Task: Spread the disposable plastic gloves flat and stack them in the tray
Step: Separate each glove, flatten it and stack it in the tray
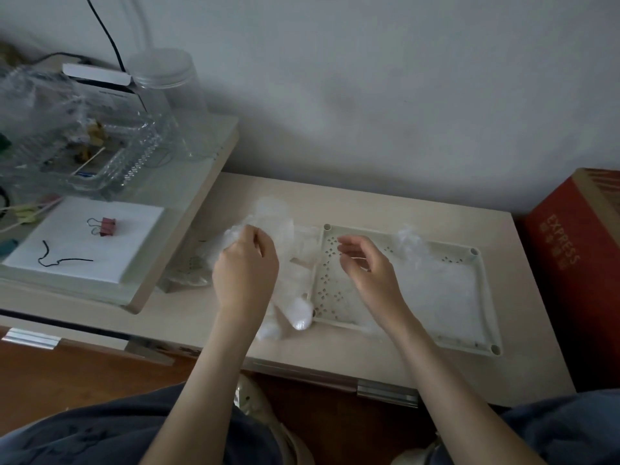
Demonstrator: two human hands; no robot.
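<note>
We noted the left hand (246, 275) pinching a crumpled glove (270, 214) at the loose heap (297, 313) on the table (402, 365), just left of the tray (330, 297). The right hand (365, 268) hovered over the tray with its fingers loosely curled, empty. The tray held flattened gloves (446, 290), seemingly several layers.

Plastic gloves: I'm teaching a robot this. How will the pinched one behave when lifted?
Probably floppy: the glove bunches in wrinkles where the left hand pinches it. Likely very light, since it is thin, translucent film.
</note>
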